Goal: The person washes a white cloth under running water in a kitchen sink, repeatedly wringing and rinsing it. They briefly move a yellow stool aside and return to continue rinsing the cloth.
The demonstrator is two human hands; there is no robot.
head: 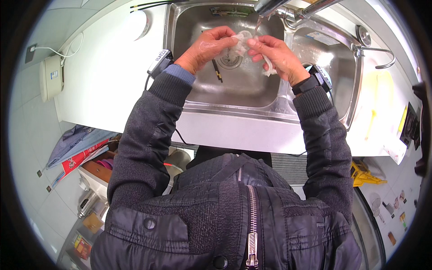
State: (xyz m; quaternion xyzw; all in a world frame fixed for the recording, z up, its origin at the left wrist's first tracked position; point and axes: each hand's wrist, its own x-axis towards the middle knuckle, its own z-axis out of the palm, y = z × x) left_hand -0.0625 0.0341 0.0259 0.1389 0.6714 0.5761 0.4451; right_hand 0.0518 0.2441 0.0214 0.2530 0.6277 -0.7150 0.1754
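Note:
Over the left basin of a steel double sink (233, 105), my left hand (212, 43) pinches one side of a wet, whitish cloth (242, 42). My right hand (275, 55) grips the other side, and a loose end hangs below its fingers. Water (258, 24) runs from the metal faucet (270, 6) close beside the cloth. Dark chopsticks (217, 71) with gold bands lie in the basin, partly hidden behind my left hand. The drain strainer (229, 60) shows beneath the cloth.
A white bowl (139, 25) stands on the counter at left, with dark chopsticks (155, 4) behind it. The right basin holds a round, pale-blue item (308, 68), mostly hidden by my wrist. A small curved tap (378, 50) rises at the right rim.

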